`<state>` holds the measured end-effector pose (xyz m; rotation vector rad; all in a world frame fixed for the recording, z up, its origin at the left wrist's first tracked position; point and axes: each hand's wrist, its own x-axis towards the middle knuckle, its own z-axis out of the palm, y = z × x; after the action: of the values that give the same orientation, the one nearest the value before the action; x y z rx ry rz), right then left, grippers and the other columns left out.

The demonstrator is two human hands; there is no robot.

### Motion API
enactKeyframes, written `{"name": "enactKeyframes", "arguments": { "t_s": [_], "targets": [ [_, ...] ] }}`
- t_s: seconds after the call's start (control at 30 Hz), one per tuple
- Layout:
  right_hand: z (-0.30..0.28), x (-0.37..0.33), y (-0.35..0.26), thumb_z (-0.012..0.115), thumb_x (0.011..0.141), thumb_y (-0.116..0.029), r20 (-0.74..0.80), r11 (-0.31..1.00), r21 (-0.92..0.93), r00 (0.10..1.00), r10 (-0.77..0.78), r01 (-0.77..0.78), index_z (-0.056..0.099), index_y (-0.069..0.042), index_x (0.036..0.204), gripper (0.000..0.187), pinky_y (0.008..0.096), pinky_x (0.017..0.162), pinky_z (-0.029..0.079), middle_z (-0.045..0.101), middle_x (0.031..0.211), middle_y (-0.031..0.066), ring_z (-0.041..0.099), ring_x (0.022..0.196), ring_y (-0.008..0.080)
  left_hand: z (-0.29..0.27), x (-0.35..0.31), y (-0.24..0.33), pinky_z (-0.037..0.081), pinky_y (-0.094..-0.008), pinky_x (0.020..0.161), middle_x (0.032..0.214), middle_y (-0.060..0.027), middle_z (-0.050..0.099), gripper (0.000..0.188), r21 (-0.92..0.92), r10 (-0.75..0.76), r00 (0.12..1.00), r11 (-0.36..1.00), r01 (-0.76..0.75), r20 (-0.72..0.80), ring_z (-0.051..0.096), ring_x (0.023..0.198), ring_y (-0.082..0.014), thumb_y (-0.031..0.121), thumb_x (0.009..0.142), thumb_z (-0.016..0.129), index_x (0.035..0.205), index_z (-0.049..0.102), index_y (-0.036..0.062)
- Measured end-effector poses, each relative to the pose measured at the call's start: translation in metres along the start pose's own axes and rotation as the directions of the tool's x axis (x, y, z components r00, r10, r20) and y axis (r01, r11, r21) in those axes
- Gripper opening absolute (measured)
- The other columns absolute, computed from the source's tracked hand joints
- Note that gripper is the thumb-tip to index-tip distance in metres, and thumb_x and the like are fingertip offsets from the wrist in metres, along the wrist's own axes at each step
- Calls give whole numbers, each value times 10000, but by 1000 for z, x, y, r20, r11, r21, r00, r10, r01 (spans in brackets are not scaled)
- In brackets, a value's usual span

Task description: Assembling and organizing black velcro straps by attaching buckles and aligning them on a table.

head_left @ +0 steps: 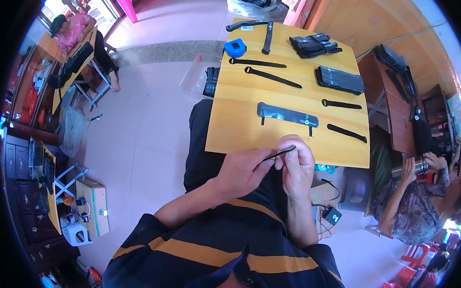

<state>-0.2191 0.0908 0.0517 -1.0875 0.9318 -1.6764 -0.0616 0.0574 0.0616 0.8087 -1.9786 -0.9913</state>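
Note:
In front of my body, just off the near edge of the table, both hands pinch a short black strap. My left hand is closed on its left end, and my right hand grips the upper right end between thumb and fingers. Most of the strap's length is hidden by the fingers. Just beyond lies a flat dark plastic pouch with two small black tabs sticking out below it. Black straps with a loop at one end lie around it, among them one at the right and one farther up.
On the yellow wooden table are a blue tape measure, a stack of black straps and a bundled pile. A clear plastic bin stands left of it. At the right, a person holds a metal flask; another sits far left.

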Motion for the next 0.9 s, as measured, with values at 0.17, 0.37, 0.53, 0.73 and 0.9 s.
{"name": "enactKeyframes", "arguments": {
  "t_s": [0.17, 0.37, 0.53, 0.73, 0.9],
  "targets": [
    [-9, -1, -13, 571, 1052, -245, 144, 977, -94, 968, 206, -194, 650, -23, 1005, 241, 195, 569, 409, 665, 874, 19, 489, 600, 38, -12, -11, 1, 546, -352, 685, 889, -141, 685, 237, 147, 74, 994, 985, -85, 84, 690, 753, -308, 132, 892, 701, 1103, 671, 28],
    [-17, 4, -18, 675, 976, -176, 231, 872, -454, 921, 314, -184, 673, -2, 922, 182, 241, 567, 406, 630, 734, 4, 504, 604, 76, -30, -7, 3, 526, -248, 653, 870, -89, 703, 181, -167, -31, 998, 986, 22, -50, 684, 713, -132, -16, 855, 680, 1035, 696, -9],
    [-17, 5, -13, 698, 939, -145, 308, 833, -544, 900, 309, -100, 674, -4, 909, 146, 280, 584, 420, 570, 674, 57, 503, 612, 116, -31, -10, -1, 509, -234, 598, 770, -64, 697, 120, -106, -78, 997, 991, 76, -18, 654, 647, -95, -20, 831, 696, 945, 719, 9],
    [-17, 3, -8, 686, 950, -161, 335, 821, -551, 860, 385, -152, 660, -1, 874, 179, 282, 579, 415, 545, 650, 49, 469, 610, 106, -32, -13, -5, 485, -215, 573, 725, -21, 682, 76, -150, -153, 988, 976, 156, 33, 612, 625, -53, -2, 823, 707, 896, 718, 16],
    [-12, 0, -3, 672, 958, -168, 344, 825, -547, 859, 378, -144, 642, 2, 856, 200, 289, 574, 415, 524, 644, 64, 451, 601, 119, -35, -13, -12, 450, -236, 540, 628, -23, 638, 17, -246, -238, 966, 935, 256, 102, 575, 559, -69, 19, 796, 701, 802, 685, 25]
  ]
}}
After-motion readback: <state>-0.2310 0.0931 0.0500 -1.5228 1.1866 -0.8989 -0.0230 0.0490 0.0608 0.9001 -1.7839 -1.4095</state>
